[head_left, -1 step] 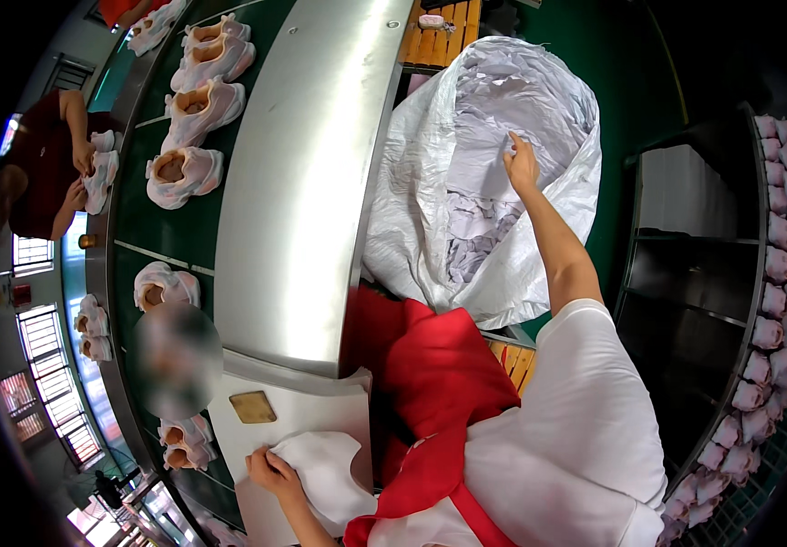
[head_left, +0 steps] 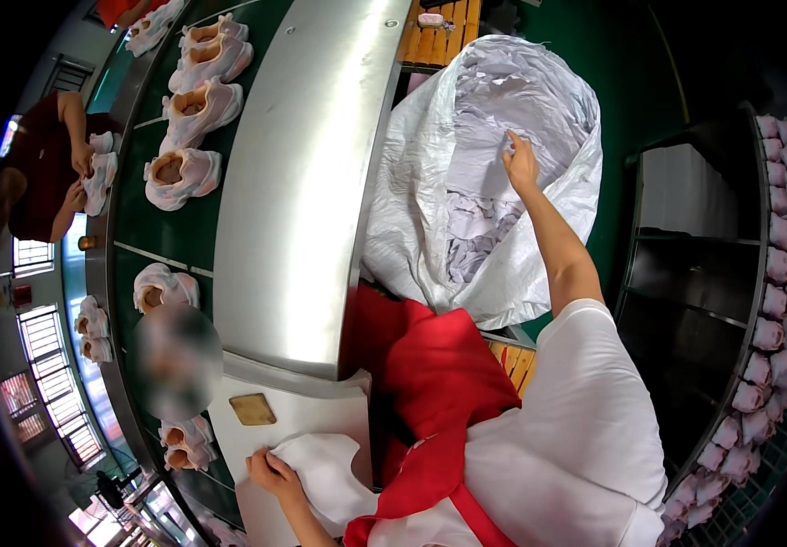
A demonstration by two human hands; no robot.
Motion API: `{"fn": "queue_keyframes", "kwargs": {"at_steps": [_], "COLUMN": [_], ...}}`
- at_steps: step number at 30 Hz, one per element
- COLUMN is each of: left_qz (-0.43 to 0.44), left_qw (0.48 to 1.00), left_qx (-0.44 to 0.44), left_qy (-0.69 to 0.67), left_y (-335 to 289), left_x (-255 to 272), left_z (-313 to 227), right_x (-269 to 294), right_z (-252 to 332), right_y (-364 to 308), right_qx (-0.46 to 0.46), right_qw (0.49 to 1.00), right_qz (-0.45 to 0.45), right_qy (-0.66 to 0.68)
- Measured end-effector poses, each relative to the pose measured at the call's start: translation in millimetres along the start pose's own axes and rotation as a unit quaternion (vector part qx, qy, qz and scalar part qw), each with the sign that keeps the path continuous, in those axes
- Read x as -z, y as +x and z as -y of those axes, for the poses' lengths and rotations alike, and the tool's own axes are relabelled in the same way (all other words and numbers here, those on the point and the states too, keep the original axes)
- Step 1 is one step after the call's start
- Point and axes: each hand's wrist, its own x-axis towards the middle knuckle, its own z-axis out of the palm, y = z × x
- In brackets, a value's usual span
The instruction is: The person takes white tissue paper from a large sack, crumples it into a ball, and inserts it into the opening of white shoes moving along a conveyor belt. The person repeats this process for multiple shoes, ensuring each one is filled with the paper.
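My left hand [head_left: 273, 471] rests at the lower left, its fingers closed on the edge of a smooth white sheet [head_left: 320, 474] with a curved cut-out. The sheet lies on a pale work surface [head_left: 320, 410] in front of me. My right arm reaches far forward into a big white woven sack [head_left: 411, 201]. Inside the sack are crumpled and torn white papers [head_left: 484, 214]. Against them is my right hand [head_left: 521, 166], index finger stretched out and the other fingers partly bent; nothing shows in its grasp.
A brass-coloured plate [head_left: 253, 409] sits on the work surface beside a long metal cover [head_left: 298, 182]. Left of it, a green conveyor [head_left: 156, 239] carries pale shoes [head_left: 184, 173]; a co-worker [head_left: 47, 173] handles one across it. A rack [head_left: 689, 239] with many shoes stands right.
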Motion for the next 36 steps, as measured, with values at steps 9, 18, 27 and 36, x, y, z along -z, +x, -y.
{"fn": "queue_keyframes", "kwargs": {"at_steps": [9, 18, 27, 36], "left_qz": [0.0, 0.021, 0.013, -0.04], "left_qw": [1.0, 0.999, 1.0, 0.999], "left_qx": [0.004, 0.021, 0.016, -0.015], "left_qy": [0.006, 0.018, 0.011, -0.026], "left_y": [1, 4, -5, -7], "left_x": [-2, 1, 2, -2], "left_z": [-7, -15, -8, 4], "right_x": [-6, -13, 12, 62], "right_z": [-8, -31, -22, 7], "right_y": [-5, 28, -7, -25], "right_qx": [0.084, 0.139, 0.242, 0.131], "right_qw": [0.996, 0.969, 0.963, 0.978], "right_qz": [-0.008, -0.003, 0.059, 0.128], "right_qy": [-0.014, -0.206, -0.102, -0.104]}}
